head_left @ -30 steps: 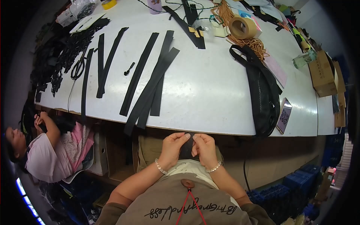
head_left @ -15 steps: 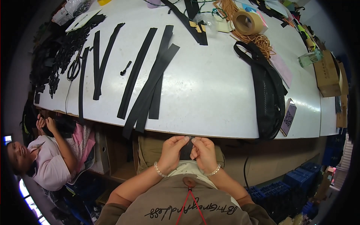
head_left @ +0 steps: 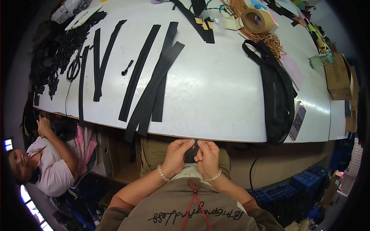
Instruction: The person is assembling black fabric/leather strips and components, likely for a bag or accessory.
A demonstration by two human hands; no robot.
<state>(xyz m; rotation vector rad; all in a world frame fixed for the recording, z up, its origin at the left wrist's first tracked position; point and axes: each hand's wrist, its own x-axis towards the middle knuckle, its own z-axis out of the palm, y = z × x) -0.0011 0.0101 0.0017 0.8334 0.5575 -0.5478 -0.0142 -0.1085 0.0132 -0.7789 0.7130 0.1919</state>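
Note:
Close together at the table's near edge, my left hand (head_left: 176, 156) and my right hand (head_left: 208, 157) pinch a dark strip of fabric (head_left: 190, 155) between thumbs and fingers. The strip hangs down between them over my lap, and its lower part is partly out of sight. Beyond my hands, several long black strips (head_left: 157, 82) lie on the white table (head_left: 216, 104), two of them crossed. A small black piece (head_left: 127, 67) with a narrow stem rests left of them. To the right is a black bag (head_left: 276, 100) with a looped strap.
Black scissors (head_left: 73, 69) lie by a heap of black scraps (head_left: 63, 54) at the left. Far right are a tape roll (head_left: 256, 21), orange cord (head_left: 269, 42), a phone (head_left: 298, 120) and a cardboard box (head_left: 337, 79). Another person (head_left: 52, 165) sits at the left.
My hands stay pinched on the dark strip, almost unmoved. The view shifts slightly. The other person's hands have drawn together near the table edge.

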